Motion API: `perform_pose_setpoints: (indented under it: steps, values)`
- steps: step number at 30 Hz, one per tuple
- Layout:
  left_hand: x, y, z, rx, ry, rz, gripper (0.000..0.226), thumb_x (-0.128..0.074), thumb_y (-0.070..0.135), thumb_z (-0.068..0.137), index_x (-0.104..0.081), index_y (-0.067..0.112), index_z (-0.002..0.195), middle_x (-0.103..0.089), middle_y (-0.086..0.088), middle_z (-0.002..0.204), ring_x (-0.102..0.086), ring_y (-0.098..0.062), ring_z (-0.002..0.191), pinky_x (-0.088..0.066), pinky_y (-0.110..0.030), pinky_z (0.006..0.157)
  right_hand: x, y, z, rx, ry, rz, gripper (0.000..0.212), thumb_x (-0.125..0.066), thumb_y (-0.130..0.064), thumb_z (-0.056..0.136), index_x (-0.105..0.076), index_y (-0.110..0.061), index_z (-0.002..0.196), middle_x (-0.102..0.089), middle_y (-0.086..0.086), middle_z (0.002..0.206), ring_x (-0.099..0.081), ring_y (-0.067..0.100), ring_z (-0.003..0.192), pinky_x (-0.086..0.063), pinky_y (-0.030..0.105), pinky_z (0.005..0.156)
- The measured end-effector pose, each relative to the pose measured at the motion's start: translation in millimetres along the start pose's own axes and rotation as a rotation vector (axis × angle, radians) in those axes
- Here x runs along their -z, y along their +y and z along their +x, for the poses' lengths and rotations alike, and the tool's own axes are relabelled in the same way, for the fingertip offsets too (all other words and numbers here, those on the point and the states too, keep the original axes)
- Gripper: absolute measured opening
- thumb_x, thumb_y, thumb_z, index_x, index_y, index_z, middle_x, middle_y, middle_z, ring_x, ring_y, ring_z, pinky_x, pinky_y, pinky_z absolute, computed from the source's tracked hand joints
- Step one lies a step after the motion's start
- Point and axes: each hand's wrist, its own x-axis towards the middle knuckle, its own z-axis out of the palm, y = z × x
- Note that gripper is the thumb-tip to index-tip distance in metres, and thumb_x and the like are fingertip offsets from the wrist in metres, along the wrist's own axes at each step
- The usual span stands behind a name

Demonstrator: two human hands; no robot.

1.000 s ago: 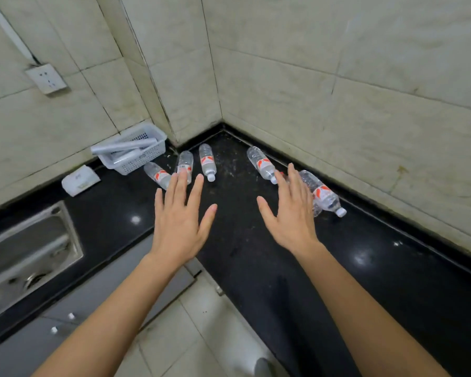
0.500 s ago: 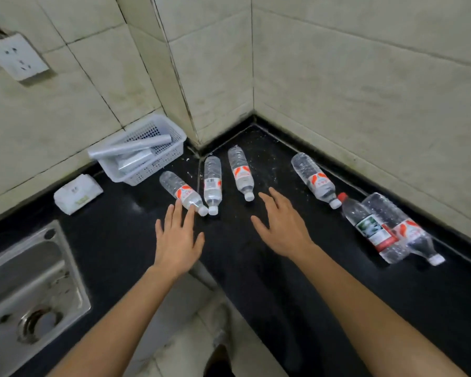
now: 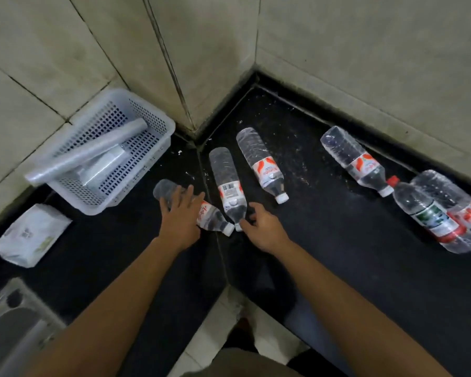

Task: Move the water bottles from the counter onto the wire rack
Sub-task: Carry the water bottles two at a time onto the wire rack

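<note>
Several clear water bottles lie on their sides on the black counter (image 3: 337,254), near the tiled corner. My left hand (image 3: 181,213) lies on top of the leftmost bottle (image 3: 214,220), fingers spread along its body. My right hand (image 3: 265,228) is at the cap end of the second bottle (image 3: 227,183), with thumb and forefinger either side of its neck and not clearly closed. A third bottle (image 3: 261,161) lies just right of it. Further right are a fourth bottle (image 3: 354,159), a green-labelled, red-capped bottle (image 3: 430,216) and another bottle (image 3: 452,197) by the wall.
A white perforated plastic basket (image 3: 158,123) holding a roll of film stands against the left wall. A white tissue pack (image 3: 30,235) lies in front of it. A steel sink (image 3: 8,322) is at the lower left. The counter's inner corner edge (image 3: 226,278) drops to the floor.
The view has moved closer and lower over the counter. Both hands have reached forward: the left now lies on the leftmost bottle, the right is at the second bottle's neck.
</note>
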Motion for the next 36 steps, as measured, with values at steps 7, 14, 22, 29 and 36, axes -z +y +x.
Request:
perform_pose_setpoints:
  steps: [7, 14, 22, 29, 36]
  values:
    - [-17, 0, 18, -0.024, 0.002, -0.018, 0.094, -0.068, 0.013, 0.081, -0.017, 0.029, 0.158, 0.004, -0.012, 0.168, 0.020, -0.034, 0.152, 0.013, -0.070, 0.112, -30, 2, 24, -0.212, -0.064, 0.410, 0.071, -0.064, -0.040, 0.097, -0.027, -0.024, 0.156, -0.055, 0.010, 0.145, -0.057, 0.030, 0.128, -0.049, 0.051, 0.107]
    - [-11, 6, 23, -0.062, 0.048, 0.218, 0.069, -0.078, 0.024, 0.075, -0.051, 0.028, 0.138, -0.044, -0.014, 0.143, -0.030, -0.040, 0.141, -0.013, -0.069, 0.110, 18, 14, -8, -0.153, 0.012, 0.206, 0.063, -0.056, -0.043, 0.100, -0.031, -0.030, 0.157, -0.058, 0.008, 0.142, -0.057, 0.032, 0.129, -0.044, 0.039, 0.109]
    - [-13, 55, 3, -0.071, 0.085, 0.033, 0.043, -0.072, 0.039, 0.071, -0.051, 0.019, 0.104, -0.070, -0.003, 0.104, -0.066, -0.032, 0.098, -0.041, -0.043, 0.092, 129, 43, -85, -0.088, 0.367, 0.239, 0.020, -0.062, -0.042, 0.083, -0.076, -0.028, 0.085, -0.076, -0.008, 0.092, -0.068, 0.013, 0.092, -0.053, 0.030, 0.087]
    - [15, 139, -34, -0.056, 0.166, -0.647, 0.055, -0.082, 0.044, 0.070, -0.044, 0.035, 0.109, -0.065, 0.006, 0.104, -0.063, -0.021, 0.092, -0.052, -0.038, 0.081, 175, 63, -131, -0.023, 0.451, 0.007, 0.033, -0.067, -0.051, 0.070, -0.074, -0.020, 0.077, -0.074, 0.000, 0.078, -0.068, 0.015, 0.079, -0.055, 0.031, 0.068]
    - [16, 203, -60, -0.002, 0.390, -1.086, 0.064, -0.091, 0.026, 0.070, -0.050, 0.026, 0.119, -0.064, 0.005, 0.110, -0.063, -0.016, 0.102, -0.054, -0.044, 0.096, 149, 111, -141, 0.078, 0.465, 0.070, 0.054, -0.069, -0.060, 0.072, -0.060, -0.038, 0.120, -0.049, -0.005, 0.106, -0.046, 0.008, 0.102, -0.042, 0.029, 0.088]
